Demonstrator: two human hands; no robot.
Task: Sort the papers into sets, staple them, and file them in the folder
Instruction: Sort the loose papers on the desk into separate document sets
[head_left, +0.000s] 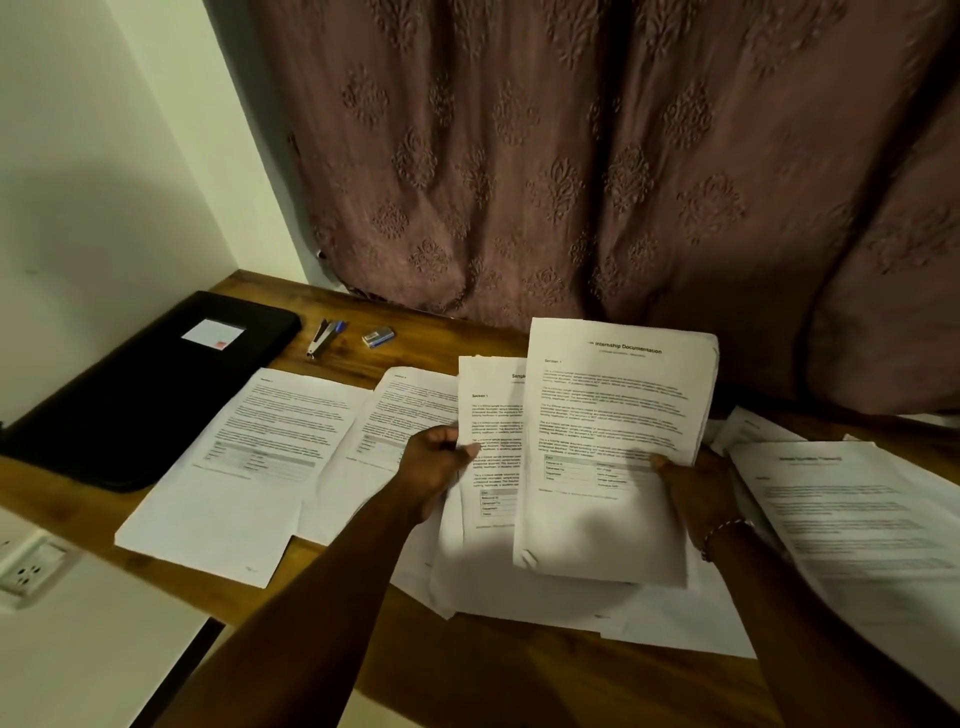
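My right hand (691, 480) holds up a sheet headed "Internship Documentation" (613, 447), thumb on its lower right. My left hand (436, 462) grips the left edge of another printed stack (485, 467), partly behind the first sheet. Two printed pages lie flat on the wooden desk to the left, one (249, 467) nearer the folder, the other (384, 431) beside it. More loose pages (857, 519) spread at the right. A black folder (150, 384) with a white label lies shut at the far left. A stapler (323, 338) sits behind the pages.
A small box of staples (378, 337) lies right of the stapler. A patterned brown curtain (597, 156) hangs behind the desk (519, 686). A white wall (104, 156) stands at left, with a socket plate (31, 569) below the desk edge.
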